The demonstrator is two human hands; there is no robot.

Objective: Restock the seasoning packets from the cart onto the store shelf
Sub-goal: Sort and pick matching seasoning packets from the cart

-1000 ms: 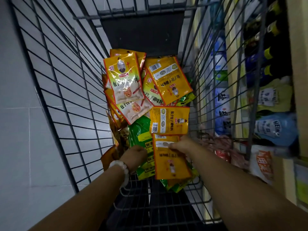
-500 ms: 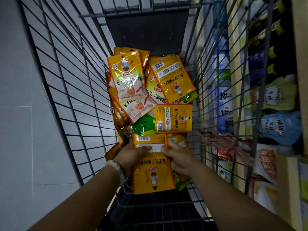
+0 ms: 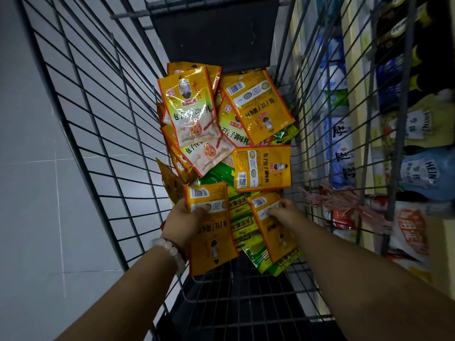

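Packets of seasoning lie heaped in the wire cart (image 3: 103, 134), mostly yellow ones with red edges, with green packets (image 3: 242, 227) showing beneath them toward the near end. The left hand (image 3: 183, 221) grips one yellow packet (image 3: 211, 232) near its top, thumb pressed across the white label just under the barcode, fingers hidden behind it; this packet hangs tilted over the near part of the pile, its lower end toward the camera. A pale bead bracelet (image 3: 170, 249) circles the left wrist. The right hand (image 3: 283, 212) pinches a second yellow packet (image 3: 273, 232) at its upper edge, fingertips curled onto the label beside the barcode; that packet lies on the green ones, just right of the first and apart from it. Farther in, a sideways yellow packet (image 3: 262, 168) rests on the heap, and beyond it several more overlap, some face up with dumpling pictures, reaching to the dark panel (image 3: 214, 33) at the far end. Right of the cart, through its bars, the store shelf (image 3: 354, 77) holds bags and bottles, blurred. Grey floor tiles (image 3: 32, 193) show at left.
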